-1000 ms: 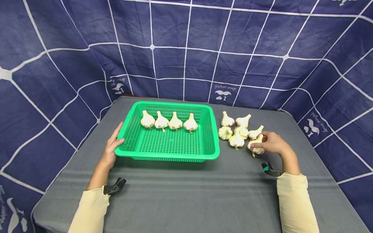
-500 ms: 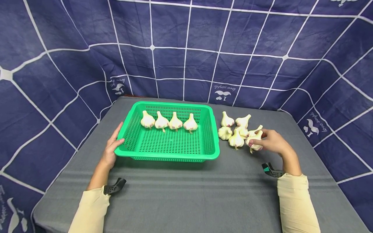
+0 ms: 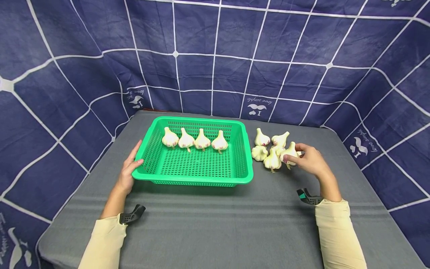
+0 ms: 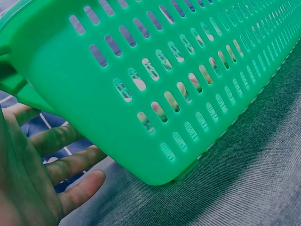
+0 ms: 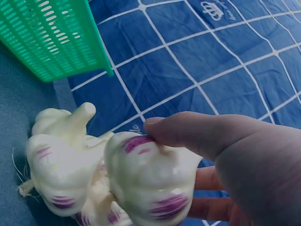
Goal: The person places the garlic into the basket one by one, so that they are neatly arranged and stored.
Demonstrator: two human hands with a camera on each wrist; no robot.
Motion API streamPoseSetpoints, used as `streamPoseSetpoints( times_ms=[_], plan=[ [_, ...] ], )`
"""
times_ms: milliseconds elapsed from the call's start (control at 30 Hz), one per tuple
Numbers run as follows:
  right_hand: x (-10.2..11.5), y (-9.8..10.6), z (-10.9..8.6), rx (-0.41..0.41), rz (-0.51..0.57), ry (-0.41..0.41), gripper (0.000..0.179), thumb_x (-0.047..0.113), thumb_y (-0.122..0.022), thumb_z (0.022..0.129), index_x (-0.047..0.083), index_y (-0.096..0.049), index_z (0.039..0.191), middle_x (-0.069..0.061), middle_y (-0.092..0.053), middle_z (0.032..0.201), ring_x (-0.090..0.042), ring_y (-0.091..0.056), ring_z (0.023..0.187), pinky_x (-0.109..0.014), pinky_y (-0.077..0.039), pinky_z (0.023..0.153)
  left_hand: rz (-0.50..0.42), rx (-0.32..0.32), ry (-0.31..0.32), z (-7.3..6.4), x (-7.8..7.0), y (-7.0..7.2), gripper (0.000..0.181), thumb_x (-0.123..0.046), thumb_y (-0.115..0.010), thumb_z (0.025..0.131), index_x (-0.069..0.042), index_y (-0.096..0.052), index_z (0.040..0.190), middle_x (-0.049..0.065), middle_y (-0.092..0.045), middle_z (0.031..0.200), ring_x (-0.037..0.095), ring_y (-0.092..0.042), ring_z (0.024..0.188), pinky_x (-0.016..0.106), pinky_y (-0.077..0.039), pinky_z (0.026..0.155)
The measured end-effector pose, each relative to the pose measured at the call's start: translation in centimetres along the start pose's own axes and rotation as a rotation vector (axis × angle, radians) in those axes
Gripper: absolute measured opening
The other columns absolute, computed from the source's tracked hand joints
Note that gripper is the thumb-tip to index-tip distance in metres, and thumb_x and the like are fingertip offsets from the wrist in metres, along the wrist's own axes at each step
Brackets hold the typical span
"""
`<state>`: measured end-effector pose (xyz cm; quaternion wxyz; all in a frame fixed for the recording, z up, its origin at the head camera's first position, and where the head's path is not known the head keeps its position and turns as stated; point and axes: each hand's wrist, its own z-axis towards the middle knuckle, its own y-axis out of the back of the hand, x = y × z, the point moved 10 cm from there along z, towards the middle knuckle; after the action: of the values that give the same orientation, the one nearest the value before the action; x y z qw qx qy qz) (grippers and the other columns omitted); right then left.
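A green perforated plastic basket stands on the grey cloth with several garlic bulbs in a row along its far side. My left hand lies at its left end, thumb at the rim. In the left wrist view, the fingers extend fairly straight beside the basket wall. On the right, my right hand pinches a garlic bulb between thumb and fingers, its stem pointing up. That bulb is large in the right wrist view, close against the other bulbs; part of its back is hidden by the hand.
Several loose garlic bulbs cluster right of the basket, beside the held one. A blue cloth with white lines hangs behind and at both sides of the grey table.
My right hand has moved the garlic bulb left and slightly up in the head view, over the right side of the cluster. The left hand and basket stay put.
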<state>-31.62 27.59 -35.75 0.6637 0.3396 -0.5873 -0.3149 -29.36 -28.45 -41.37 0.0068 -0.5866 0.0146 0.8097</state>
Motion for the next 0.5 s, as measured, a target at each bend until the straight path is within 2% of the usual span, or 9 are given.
streamPoseSetpoints(
  times_ms=[167,367,500],
  plan=[
    [0.4,0.1,0.3,-0.048,0.003,0.042,0.061,0.038,-0.071,0.091,-0.006,-0.058,0.130,-0.025,-0.063,0.120,-0.036,-0.062,0.092,-0.036,-0.047,0.067,-0.006,-0.001,0.000,0.0,0.1,0.0,0.064,-0.003,-0.037,0.094,-0.002,-0.022,0.156,0.018,-0.026,0.155,0.005,-0.039,0.122,0.014,-0.031,0.098],
    [0.8,0.0,0.6,-0.112,0.030,0.071,0.049,0.037,-0.067,0.094,-0.002,-0.065,0.124,-0.022,-0.068,0.109,-0.033,-0.064,0.086,-0.033,-0.047,0.064,-0.020,-0.001,-0.009,0.0,0.2,0.1,0.064,-0.002,-0.037,0.094,-0.002,-0.023,0.156,0.009,-0.033,0.153,0.005,-0.040,0.122,0.015,-0.031,0.098],
    [1.3,0.2,0.7,-0.175,0.022,0.076,0.044,0.040,-0.065,0.094,0.001,-0.068,0.115,-0.019,-0.069,0.102,-0.030,-0.063,0.085,-0.034,-0.046,0.064,-0.013,0.000,-0.015,0.1,0.1,0.1,0.064,-0.002,-0.037,0.094,-0.001,-0.022,0.156,0.014,-0.029,0.155,0.004,-0.038,0.124,0.014,-0.030,0.099]
  ],
)
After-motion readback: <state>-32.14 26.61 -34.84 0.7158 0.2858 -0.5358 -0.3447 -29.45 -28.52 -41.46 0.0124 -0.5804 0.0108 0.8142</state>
